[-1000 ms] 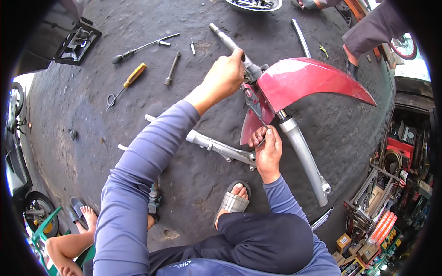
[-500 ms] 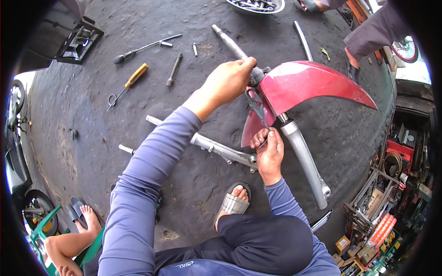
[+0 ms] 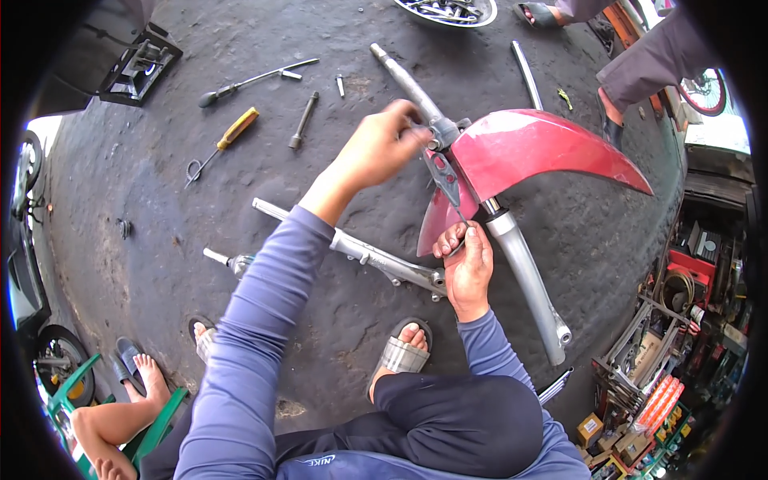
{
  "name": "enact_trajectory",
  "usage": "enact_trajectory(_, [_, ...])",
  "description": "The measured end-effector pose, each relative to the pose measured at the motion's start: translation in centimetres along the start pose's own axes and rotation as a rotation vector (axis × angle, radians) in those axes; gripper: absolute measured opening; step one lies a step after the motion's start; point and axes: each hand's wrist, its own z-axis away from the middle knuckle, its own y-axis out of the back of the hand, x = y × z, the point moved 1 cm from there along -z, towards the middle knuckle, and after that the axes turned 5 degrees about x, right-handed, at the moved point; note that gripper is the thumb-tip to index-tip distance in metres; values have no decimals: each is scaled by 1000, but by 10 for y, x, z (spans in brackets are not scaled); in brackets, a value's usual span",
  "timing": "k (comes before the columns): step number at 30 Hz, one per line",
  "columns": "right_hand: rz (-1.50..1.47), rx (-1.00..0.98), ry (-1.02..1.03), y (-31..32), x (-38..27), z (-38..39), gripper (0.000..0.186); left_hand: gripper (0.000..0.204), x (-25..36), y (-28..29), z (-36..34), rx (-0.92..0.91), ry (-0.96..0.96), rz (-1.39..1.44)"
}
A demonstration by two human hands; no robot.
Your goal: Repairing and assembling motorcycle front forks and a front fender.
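A red front fender (image 3: 552, 148) is joined to a metal steering stem (image 3: 404, 76) and a silver fork leg (image 3: 528, 276). My left hand (image 3: 388, 148) is beside the clamp (image 3: 442, 132) at the stem's lower end. Its fingers are curled and smeared by motion, so whether they hold anything is hidden. Below the clamp, a grey bracket (image 3: 442, 178) with holes lies against the fender. My right hand (image 3: 468, 268) is closed in a pinch around a thin metal rod (image 3: 462, 214) at the bracket's lower tip; most of the rod is hidden in the fingers.
A loose silver fork leg (image 3: 376, 260) lies at centre. Left of the stem are a yellow-handled screwdriver (image 3: 236, 132), a socket wrench (image 3: 304, 120) and a long tool (image 3: 256, 84). A bowl of tools (image 3: 448, 12) stands far off. Cluttered shelves (image 3: 656, 352) are at right. Other people's feet are nearby.
My left hand has come off the clamp and shifted slightly left, uncovering it. My right hand stays at the same place, still pinching the rod.
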Motion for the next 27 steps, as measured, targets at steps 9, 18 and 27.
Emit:
enact_trajectory(9, [69,32,4,3,3,-1,24,28,11,-18,-12,-264,-227,-654])
enact_trajectory(18, [77,51,1,3,3,-1,24,31,18,-17,-6,-49,-475,-454])
enact_trajectory(27, [95,55,8,2,3,-3,25,26,26,-22,-6,-13,-436,-385])
